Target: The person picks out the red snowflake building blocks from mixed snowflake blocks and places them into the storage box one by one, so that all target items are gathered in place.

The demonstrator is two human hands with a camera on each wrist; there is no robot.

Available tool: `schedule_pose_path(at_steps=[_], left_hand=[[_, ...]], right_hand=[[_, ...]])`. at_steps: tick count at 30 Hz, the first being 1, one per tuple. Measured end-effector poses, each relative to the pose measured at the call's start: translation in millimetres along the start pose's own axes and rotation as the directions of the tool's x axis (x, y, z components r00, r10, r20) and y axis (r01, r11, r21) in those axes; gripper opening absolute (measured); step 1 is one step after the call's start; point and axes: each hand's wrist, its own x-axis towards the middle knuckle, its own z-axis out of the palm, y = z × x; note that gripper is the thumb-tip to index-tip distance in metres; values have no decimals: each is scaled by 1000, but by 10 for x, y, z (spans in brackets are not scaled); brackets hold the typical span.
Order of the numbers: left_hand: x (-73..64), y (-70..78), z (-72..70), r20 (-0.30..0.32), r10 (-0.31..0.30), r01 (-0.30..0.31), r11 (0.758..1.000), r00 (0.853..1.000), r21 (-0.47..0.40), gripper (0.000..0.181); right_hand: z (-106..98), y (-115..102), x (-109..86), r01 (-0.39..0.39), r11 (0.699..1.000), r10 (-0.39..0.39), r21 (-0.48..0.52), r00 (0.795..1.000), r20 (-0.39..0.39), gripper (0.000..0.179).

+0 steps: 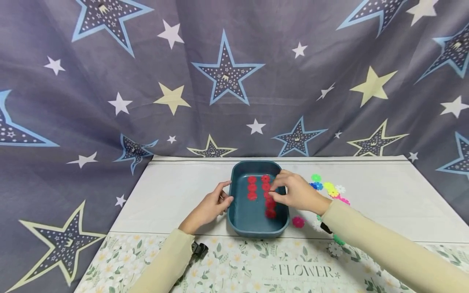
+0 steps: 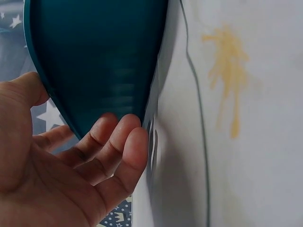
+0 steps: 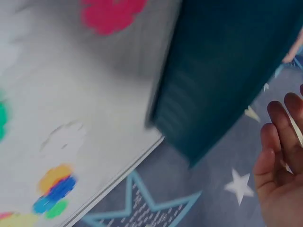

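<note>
A dark teal tray [image 1: 239, 217] stands on the table with red flower-shaped pieces [image 1: 252, 188] lying in two columns inside. My left hand [image 1: 210, 205] is at the tray's left side; its thumb and index fingertips touch the rim. In the left wrist view, the other fingers of my left hand [image 2: 80, 165] curve loosely by the tray's outer wall [image 2: 99, 52]. Over the right column, my right hand [image 1: 298, 193] pinches a red flower piece between thumb and index finger, mostly covered by the fingertips. My right hand [image 3: 284, 161] shows only partly in the right wrist view, its fingertips bent.
Right of the tray lie loose flower pieces: a green one [image 1: 316, 178], a yellow one [image 1: 328, 186], a white one [image 1: 335, 249] and several more. One magenta piece [image 1: 298, 221] sits beside the tray's right wall. A starry curtain [image 1: 227, 122] hangs behind the table.
</note>
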Motion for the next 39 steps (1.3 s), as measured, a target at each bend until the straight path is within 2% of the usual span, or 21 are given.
schedule_pose_path(at_steps=[2, 8, 15, 19, 22, 24, 26, 32, 35, 39], left_hand=[[0, 1, 2, 0, -1, 1, 1000, 1000, 0, 53], [-3, 5, 6, 3, -11, 11, 1000, 1000, -4, 54], [-11, 1, 5, -4, -12, 12, 1000, 1000, -15, 54], [-6, -3, 13, -4, -11, 11, 1000, 1000, -12, 53], [-7, 1, 10, 1, -14, 14, 1000, 1000, -12, 54], [-14, 7, 1, 2, -20, 20, 1000, 1000, -13, 55], [-15, 6, 12, 6, -24, 25, 999, 1000, -24, 55], [-23, -7, 7, 13, -19, 19, 999, 1000, -43, 55], [-24, -2, 9, 16, -20, 20, 999, 1000, -41, 56], [-20, -5, 14, 14, -18, 19, 999, 1000, -38, 55]], right_hand=[[-88, 42, -104, -25, 1000, 25, 3, 999, -21, 9], [-352, 218, -453, -81, 994, 74, -74, 992, -99, 7], [-541, 341, -849, -153, 978, 141, -141, 986, -92, 13], [-584, 380, -1047, -206, 966, 204, -155, 978, -31, 18], [-605, 392, -1194, -230, 961, 246, -151, 965, 96, 22], [-614, 402, -1286, -221, 965, 245, -143, 953, 181, 25], [-608, 418, -1389, -195, 971, 223, -136, 947, 233, 29], [-561, 451, -1569, -119, 987, 142, -109, 962, 234, 44], [-565, 441, -1601, -151, 982, 173, -112, 957, 231, 46], [-589, 425, -1606, -223, 964, 250, -144, 943, 219, 40]])
